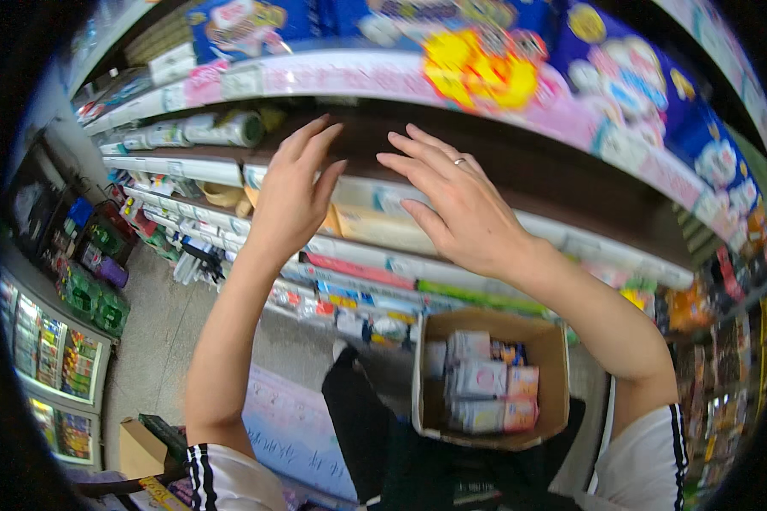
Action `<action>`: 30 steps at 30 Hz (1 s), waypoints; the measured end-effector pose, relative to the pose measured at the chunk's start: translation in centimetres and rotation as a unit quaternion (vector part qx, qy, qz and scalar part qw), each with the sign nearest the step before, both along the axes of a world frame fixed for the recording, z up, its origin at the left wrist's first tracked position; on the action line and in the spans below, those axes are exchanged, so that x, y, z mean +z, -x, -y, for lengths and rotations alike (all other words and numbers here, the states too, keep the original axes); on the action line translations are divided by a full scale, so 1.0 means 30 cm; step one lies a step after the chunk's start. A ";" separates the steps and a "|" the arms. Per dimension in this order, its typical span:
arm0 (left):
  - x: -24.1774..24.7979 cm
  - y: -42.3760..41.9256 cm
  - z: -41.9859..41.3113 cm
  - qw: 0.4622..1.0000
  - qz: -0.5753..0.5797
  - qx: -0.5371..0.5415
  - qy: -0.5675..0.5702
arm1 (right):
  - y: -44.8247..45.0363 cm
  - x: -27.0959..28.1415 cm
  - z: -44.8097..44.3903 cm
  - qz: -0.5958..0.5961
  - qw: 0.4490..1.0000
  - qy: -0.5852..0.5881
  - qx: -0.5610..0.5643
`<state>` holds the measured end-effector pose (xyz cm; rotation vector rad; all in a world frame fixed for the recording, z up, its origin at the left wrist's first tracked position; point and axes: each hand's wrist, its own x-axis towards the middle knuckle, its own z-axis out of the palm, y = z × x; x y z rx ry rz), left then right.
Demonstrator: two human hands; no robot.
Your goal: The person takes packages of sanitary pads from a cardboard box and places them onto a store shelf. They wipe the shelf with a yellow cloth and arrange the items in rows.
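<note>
My left hand is raised in front of a dark brown shelf board, fingers spread and holding nothing. To its right, my right hand hovers before the same shelf, palm down, with a ring on one finger and nothing in its grasp. Whether either hand touches the shelf is hard to tell. Below my right hand, at my lap, is an uncovered cardboard box. Several small packaged boxes and packets lie inside it, in white, pink and orange.
Blue and purple packages fill the shelf above, behind a pink price strip with a yellow-red promotional sign. Rolled goods lie at the shelf's left. Lower shelves hold long boxes. A drinks cooler and bottle packs stand at left.
</note>
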<state>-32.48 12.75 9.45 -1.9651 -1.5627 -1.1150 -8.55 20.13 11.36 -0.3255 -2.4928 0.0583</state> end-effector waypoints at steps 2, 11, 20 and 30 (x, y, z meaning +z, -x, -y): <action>-0.091 -0.118 0.134 0.997 0.067 -0.023 0.031 | -0.147 -0.077 0.091 -0.027 1.000 0.000 -0.004; -0.631 -0.732 0.480 0.844 0.353 -0.148 0.375 | -0.923 -0.633 0.456 -0.140 0.909 0.289 -0.267; -1.222 -1.027 0.437 0.473 0.446 -0.041 0.759 | -1.157 -1.378 0.581 0.040 0.696 0.628 -0.346; -1.282 -1.147 0.373 0.357 0.463 -0.020 0.811 | -1.016 -1.609 0.500 0.199 0.590 0.691 -0.367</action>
